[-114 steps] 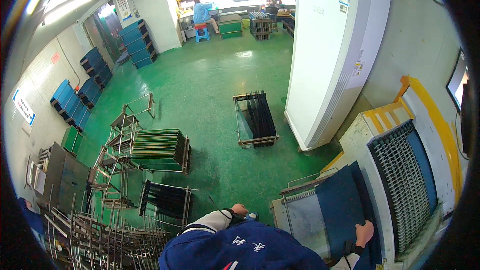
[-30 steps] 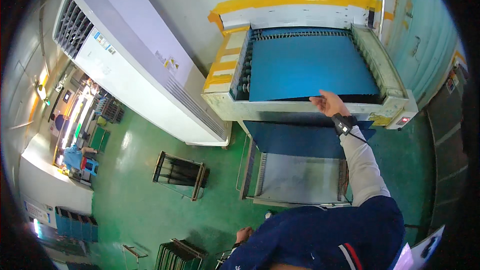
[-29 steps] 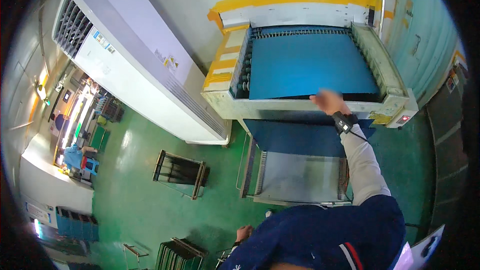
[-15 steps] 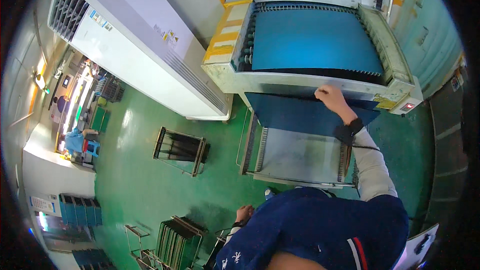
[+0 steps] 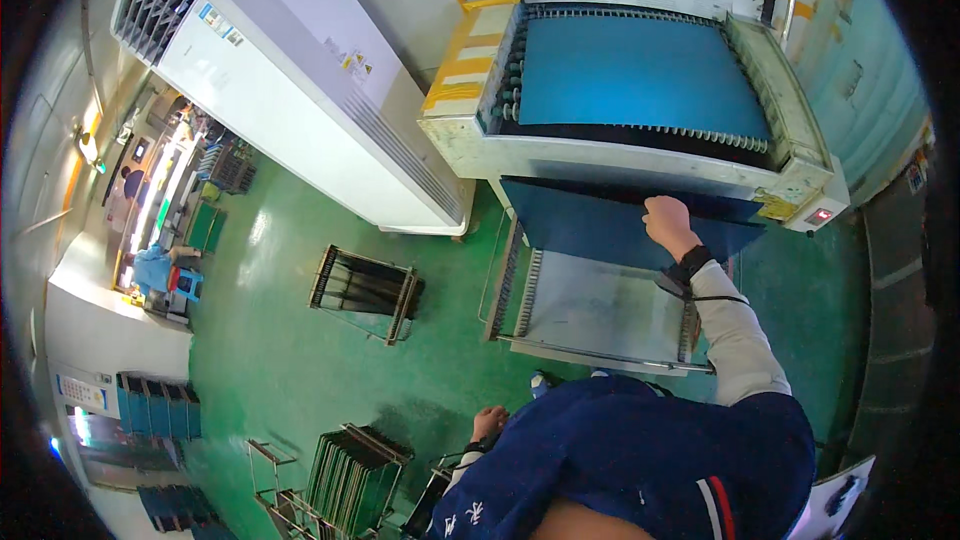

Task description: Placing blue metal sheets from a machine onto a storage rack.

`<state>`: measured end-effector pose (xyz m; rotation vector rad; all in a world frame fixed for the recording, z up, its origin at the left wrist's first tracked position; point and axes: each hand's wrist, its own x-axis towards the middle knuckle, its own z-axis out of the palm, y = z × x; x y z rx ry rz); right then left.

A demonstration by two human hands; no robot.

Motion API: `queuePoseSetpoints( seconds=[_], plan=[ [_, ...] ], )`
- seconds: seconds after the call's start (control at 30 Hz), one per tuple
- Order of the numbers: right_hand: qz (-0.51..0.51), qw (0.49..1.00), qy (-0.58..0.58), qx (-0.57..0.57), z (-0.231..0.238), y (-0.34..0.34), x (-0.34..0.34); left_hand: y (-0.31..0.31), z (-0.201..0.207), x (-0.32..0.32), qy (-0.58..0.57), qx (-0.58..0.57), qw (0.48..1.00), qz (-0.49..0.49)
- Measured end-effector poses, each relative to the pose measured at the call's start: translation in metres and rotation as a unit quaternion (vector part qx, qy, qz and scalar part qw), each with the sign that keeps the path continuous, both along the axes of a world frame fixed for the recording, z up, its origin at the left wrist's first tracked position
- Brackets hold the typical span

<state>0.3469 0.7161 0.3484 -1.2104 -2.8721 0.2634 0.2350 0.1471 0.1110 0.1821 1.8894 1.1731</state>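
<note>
My right hand (image 5: pixel 669 226) is closed on the upper edge of a dark blue panel (image 5: pixel 575 225), which leans in front of the roller machine (image 5: pixel 640 160). Behind its top edge, a second dark panel partly shows. Below them stands a slotted metal rack (image 5: pixel 525 295) with a pale grey sheet (image 5: pixel 603 305) in it. On the machine's rollers lies a brighter blue panel (image 5: pixel 640 75). My left hand (image 5: pixel 489 424) hangs low beside my body, fingers curled, with nothing visible in them, near a rack of upright panels (image 5: pixel 350 480).
A tall white air conditioner (image 5: pixel 300 120) stands left of the machine. On the green floor is a small rack (image 5: pixel 365 292) with dark panels. More blue panels (image 5: pixel 160 408) stand at the far left, where a person in blue (image 5: pixel 152 268) sits by a lit bench.
My right hand has moved down and slightly toward me, and is now on the dark blue panel's edge. The panel has shifted slightly. My left hand stays low at my side.
</note>
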Motion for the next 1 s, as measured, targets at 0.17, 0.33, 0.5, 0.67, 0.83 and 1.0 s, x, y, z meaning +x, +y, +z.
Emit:
queuePoseSetpoints(
  seconds=[0.17,0.33,0.5,0.67,0.83,1.0],
  plan=[
    [0.011,0.991,0.073,0.110,-0.005,-0.011,-0.006,-0.021,-0.014,0.006,0.023,-0.018,0.999,-0.018],
    [0.015,0.968,0.188,0.169,0.004,-0.043,0.001,-0.014,0.026,0.003,0.270,-0.126,0.915,-0.272],
    [0.001,0.977,0.154,0.148,-0.001,-0.067,0.015,0.010,0.045,0.003,0.038,-0.194,0.980,-0.036],
    [0.006,0.974,0.168,0.155,-0.002,-0.076,0.017,-0.008,0.009,-0.011,-0.031,-0.106,0.994,0.007],
    [-0.004,0.968,0.182,0.173,0.001,-0.079,0.020,0.008,0.022,-0.009,-0.015,-0.116,0.993,-0.001],
    [0.009,0.975,0.199,0.097,0.013,-0.060,0.008,-0.012,-0.028,-0.015,-0.070,0.002,0.996,0.048]
  ],
)
